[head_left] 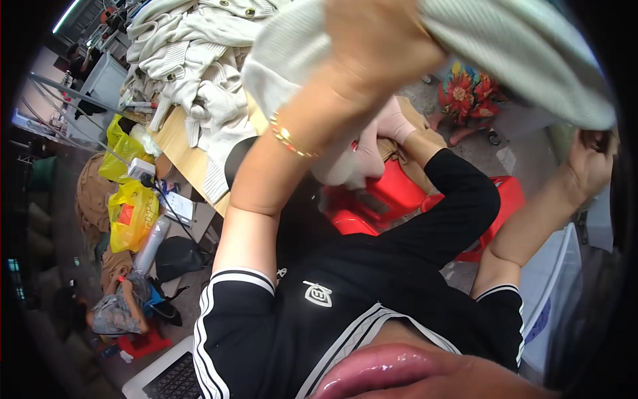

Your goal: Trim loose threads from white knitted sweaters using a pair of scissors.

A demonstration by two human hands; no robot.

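Note:
A cream ribbed knit garment (525,56) stretches through the air between my two hands, blurred by motion. My left hand (382,36), with a gold bracelet on its wrist, is raised at the top and closed on the garment; its fingertips are partly hidden and smeared. Out at the far right, my right hand (591,166) grips the garment's lower end with bent fingers. Another part of the cream cloth hangs to the left of my left hand, behind the forearm.
A heap of cream knit cardigans (199,60) covers a wooden table (179,143). Below are red plastic stools (392,193) and what looks like a black-clad leg (458,193) with pink socks. Yellow bags (133,216) lie left; a clear plastic bin (551,286) stands right. Another person (119,309) sits lower left.

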